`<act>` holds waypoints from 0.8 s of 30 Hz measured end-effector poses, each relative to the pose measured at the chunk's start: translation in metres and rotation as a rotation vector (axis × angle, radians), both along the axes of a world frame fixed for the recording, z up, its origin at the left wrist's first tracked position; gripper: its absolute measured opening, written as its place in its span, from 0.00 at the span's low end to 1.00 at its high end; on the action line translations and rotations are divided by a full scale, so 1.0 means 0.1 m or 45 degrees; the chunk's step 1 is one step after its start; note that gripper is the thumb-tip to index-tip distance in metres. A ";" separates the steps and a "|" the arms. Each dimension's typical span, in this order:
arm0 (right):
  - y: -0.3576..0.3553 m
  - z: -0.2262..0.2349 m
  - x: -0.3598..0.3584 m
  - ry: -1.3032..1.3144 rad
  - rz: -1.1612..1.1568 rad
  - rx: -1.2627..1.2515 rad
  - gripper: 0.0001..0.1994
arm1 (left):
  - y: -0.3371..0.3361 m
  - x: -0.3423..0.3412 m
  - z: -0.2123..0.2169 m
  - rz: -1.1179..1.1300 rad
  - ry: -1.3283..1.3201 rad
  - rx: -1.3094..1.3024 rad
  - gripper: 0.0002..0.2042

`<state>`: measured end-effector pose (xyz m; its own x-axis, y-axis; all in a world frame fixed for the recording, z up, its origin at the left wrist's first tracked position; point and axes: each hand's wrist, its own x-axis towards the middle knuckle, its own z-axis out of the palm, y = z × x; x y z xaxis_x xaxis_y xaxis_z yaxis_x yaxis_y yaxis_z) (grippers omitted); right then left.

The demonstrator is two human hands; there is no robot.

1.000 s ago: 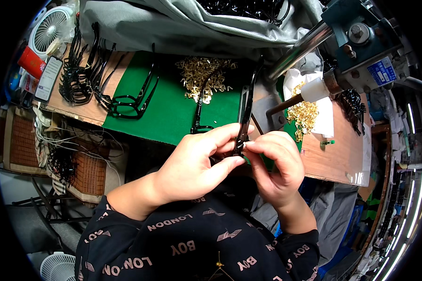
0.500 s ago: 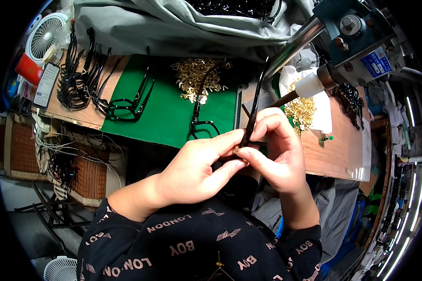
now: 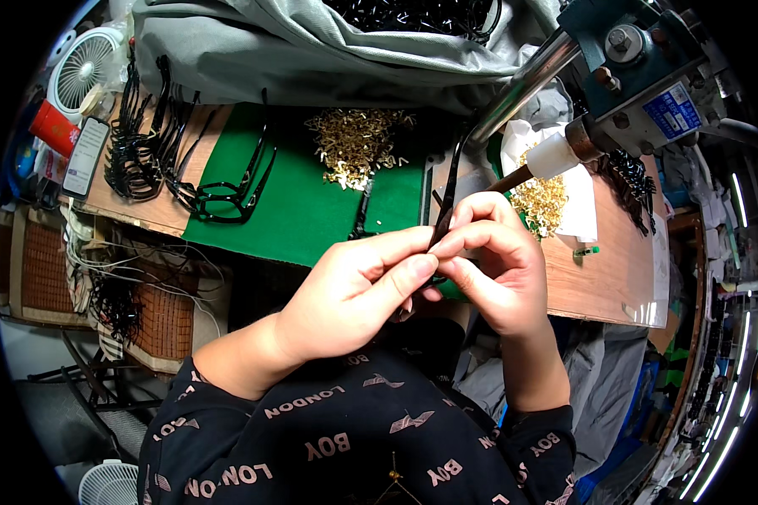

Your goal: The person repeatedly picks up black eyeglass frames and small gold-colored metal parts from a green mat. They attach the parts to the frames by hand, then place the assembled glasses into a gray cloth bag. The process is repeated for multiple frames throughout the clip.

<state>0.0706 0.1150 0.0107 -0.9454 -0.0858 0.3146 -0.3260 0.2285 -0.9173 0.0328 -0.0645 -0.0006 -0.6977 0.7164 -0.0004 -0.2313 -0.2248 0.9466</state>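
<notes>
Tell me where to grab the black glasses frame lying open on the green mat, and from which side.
Grip the black glasses frame at its front bar, coming from above: it lies flat on the green mat with its arms stretching away towards the grey cloth, and the front is the widest part.

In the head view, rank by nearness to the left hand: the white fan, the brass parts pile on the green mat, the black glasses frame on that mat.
From the left hand:
1. Brass parts pile, straight ahead.
2. Black glasses frame, ahead-left.
3. White fan, far left corner.
</notes>
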 end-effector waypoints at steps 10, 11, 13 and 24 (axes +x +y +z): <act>-0.07 -0.06 0.06 0.107 -0.101 0.040 0.08 | 0.02 -0.04 -0.03 0.020 0.111 -0.010 0.13; -0.06 -0.08 0.06 0.126 -0.100 0.048 0.09 | 0.02 -0.04 -0.03 0.015 0.160 -0.033 0.13; -0.05 -0.10 0.04 0.165 -0.094 0.066 0.10 | 0.02 -0.02 0.00 0.043 0.081 -0.025 0.13; 0.19 -0.23 0.11 -0.031 -0.315 -0.321 0.09 | 0.51 -0.25 0.22 0.091 -0.147 0.396 0.20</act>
